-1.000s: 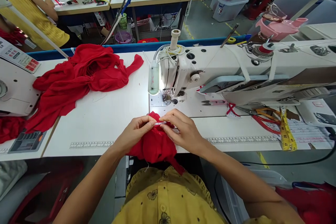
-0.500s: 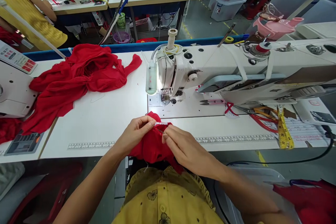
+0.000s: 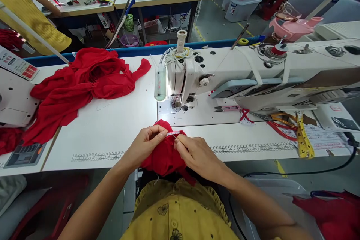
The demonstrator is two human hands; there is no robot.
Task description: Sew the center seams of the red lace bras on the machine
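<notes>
Across my head view runs the white sewing table [image 3: 126,120], with the sewing machine [image 3: 225,60] stretching from mid-table to the right edge and a heap of red cloth [image 3: 73,93] towards the far left corner. The piece being handled, a red garment [image 3: 163,157], is bunched at the near edge, in front of the machine's needle end, and droops over that edge towards the lap. Here is what I see changed: a second ago the right hand [image 3: 197,153] had its fingertips at the right end of the small white strip [image 3: 173,133] on the cloth; now it sits lower and has let go of that end. The left hand [image 3: 147,140] has stayed put in a narrow pinch on the strip's left end and the red fabric beneath. So I judge that the left alone is steadying the strip, leaving the right for fine work just beside it. The right's fingertips are drawn close together on a thin pointed object [image 3: 174,137], its tip by the strip's lower side; it is too small for me to say whether it is a needle or something else.
</notes>
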